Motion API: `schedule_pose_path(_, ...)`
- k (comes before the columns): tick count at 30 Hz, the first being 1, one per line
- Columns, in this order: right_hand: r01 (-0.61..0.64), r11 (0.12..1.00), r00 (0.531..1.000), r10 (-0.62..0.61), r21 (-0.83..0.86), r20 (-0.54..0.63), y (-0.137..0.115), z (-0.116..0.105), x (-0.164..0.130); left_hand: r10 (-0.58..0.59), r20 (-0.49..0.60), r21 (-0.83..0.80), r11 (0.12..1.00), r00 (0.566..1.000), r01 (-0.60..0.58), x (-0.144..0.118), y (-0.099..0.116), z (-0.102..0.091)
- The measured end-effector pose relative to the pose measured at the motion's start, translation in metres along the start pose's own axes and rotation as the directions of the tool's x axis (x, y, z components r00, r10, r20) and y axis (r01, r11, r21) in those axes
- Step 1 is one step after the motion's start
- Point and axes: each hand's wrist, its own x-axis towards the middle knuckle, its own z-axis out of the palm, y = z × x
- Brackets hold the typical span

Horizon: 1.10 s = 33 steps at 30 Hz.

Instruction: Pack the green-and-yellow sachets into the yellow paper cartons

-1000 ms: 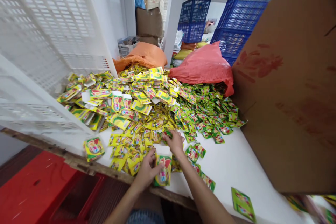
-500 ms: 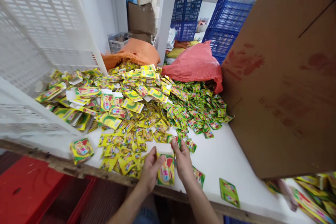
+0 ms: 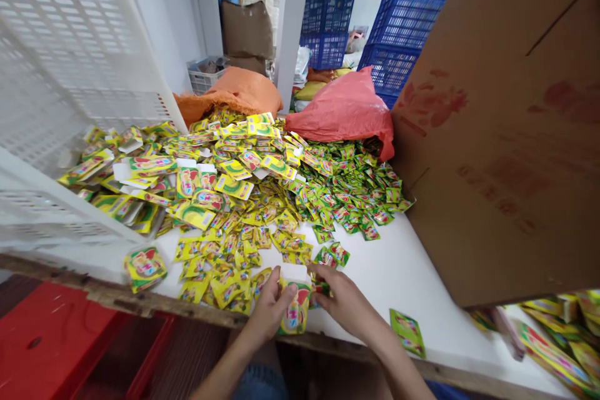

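My left hand (image 3: 270, 307) is closed around a small yellow-and-green printed box (image 3: 295, 309), its white top flap standing up at the far end. Beside the box's right edge, my right hand (image 3: 338, 292) has its fingers curled round a green sachet (image 3: 321, 288), which they partly cover. Just beyond that hand lie more green sachets (image 3: 338, 254). Yellow sachets (image 3: 229, 287) spread to the left of the box. One filled-looking box (image 3: 145, 267) rests near the table edge at left, and a single green sachet (image 3: 407, 332) lies to the right.
Behind my hands, printed boxes (image 3: 197, 215) and green sachets (image 3: 356, 200) are heaped below an orange sack (image 3: 248, 87) and a pink sack (image 3: 344, 109). A white crate (image 3: 84, 44) stands left, a cardboard box (image 3: 506, 137) right. A red stool (image 3: 51, 337) is below the table edge.
My right hand has turned and shifted slightly right, its fingers now at the box's right side round a green sachet. The sachet that lay under my right wrist is no longer visible there.
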Motion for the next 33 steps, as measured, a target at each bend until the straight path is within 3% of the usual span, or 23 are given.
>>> schedule_pose_path(3, -0.001, 0.994, 1.0, 0.004, -0.113, 0.024, 0.008, -0.007, -0.011, -0.001, 0.023, 0.019, 1.0, 1.0, 0.001, 0.001, -0.009, -0.002)
schedule_pose_path(6, -0.057, 0.998, 0.992, 0.053, -0.034, -0.112, 0.013, -0.012, -0.014, -0.045, -0.029, 0.056, 0.997, 0.999, 0.047, 0.003, -0.012, -0.003)
schedule_pose_path(8, -0.072, 0.99, 0.979, 0.093, 0.118, -0.183, 0.013, -0.013, -0.013, -0.086, 0.076, 0.05, 0.995, 0.993, 0.083, 0.005, -0.009, 0.0)
schedule_pose_path(11, -0.016, 0.94, 0.963, 0.106, 0.342, -0.246, 0.008, -0.007, -0.009, -0.105, 0.288, 0.039, 0.994, 0.952, 0.098, 0.009, -0.001, 0.009)
schedule_pose_path(15, 0.044, 0.922, 0.917, 0.115, 0.384, -0.382, 0.004, 0.005, -0.004, -0.081, 0.365, 0.066, 0.996, 0.928, 0.061, 0.014, 0.005, 0.019)
schedule_pose_path(18, 0.049, 0.949, 0.904, 0.091, 0.312, -0.418, 0.007, 0.009, -0.003, -0.07, 0.366, 0.107, 0.994, 0.928, 0.033, 0.015, 0.002, 0.02)
schedule_pose_path(22, 0.054, 0.998, 0.95, -0.048, 0.011, -0.308, 0.013, 0.006, -0.004, -0.042, 0.358, 0.133, 0.991, 0.933, -0.006, 0.016, -0.002, 0.017)
schedule_pose_path(26, 0.121, 0.954, 0.96, -0.183, -0.273, -0.213, 0.008, 0.0, -0.003, -0.076, 0.338, 0.133, 0.991, 0.938, 0.032, 0.016, -0.005, 0.016)
schedule_pose_path(29, 0.077, 0.926, 0.979, -0.141, -0.369, -0.148, -0.004, -0.003, 0.0, -0.115, 0.304, 0.155, 0.985, 0.946, 0.07, 0.017, -0.007, 0.015)
schedule_pose_path(33, -0.039, 0.914, 0.983, -0.037, -0.405, -0.178, -0.015, -0.002, 0.004, -0.078, 0.308, 0.11, 0.993, 0.948, 0.046, 0.016, -0.009, 0.015)
